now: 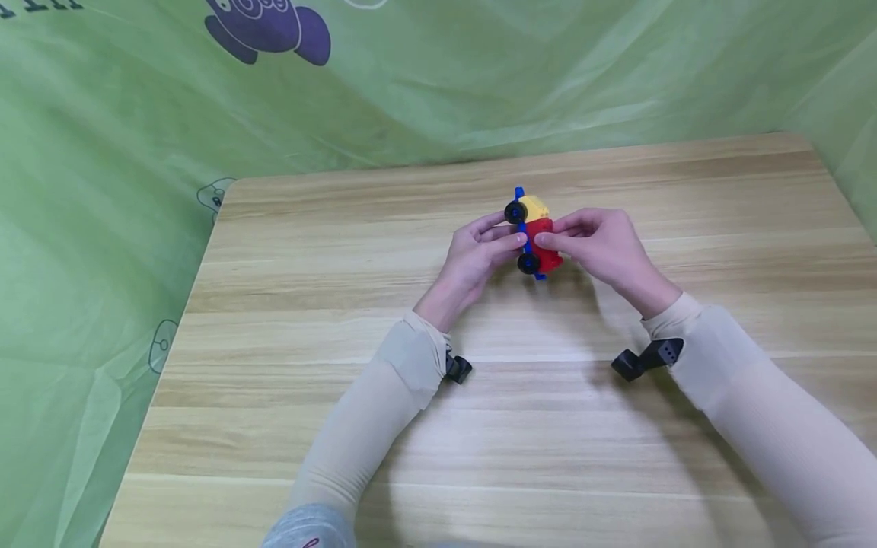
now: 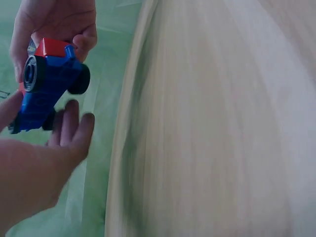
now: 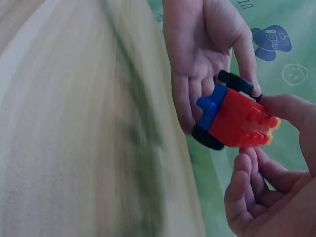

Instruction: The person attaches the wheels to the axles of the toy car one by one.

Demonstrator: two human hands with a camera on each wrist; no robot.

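Note:
A toy car built of bricks (image 1: 543,242) is held up over the table between both hands. It has a blue base (image 2: 47,84) with black wheels, a red block (image 3: 237,116) with studs, and a yellow block (image 1: 534,208) at its far end in the head view. On the base side, my left hand (image 1: 473,255) holds the car near the wheels, thumb on one side and fingers on the other. From the opposite side my right hand (image 1: 606,247) pinches the red block between thumb and fingers. The right fingertips are partly hidden behind the car in the head view.
Beneath the hands lies a wood-grain table (image 1: 329,251). A green cloth with printed figures (image 1: 445,84) hangs behind it and along its left side. Small black cameras are strapped to both wrists, over light sleeves.

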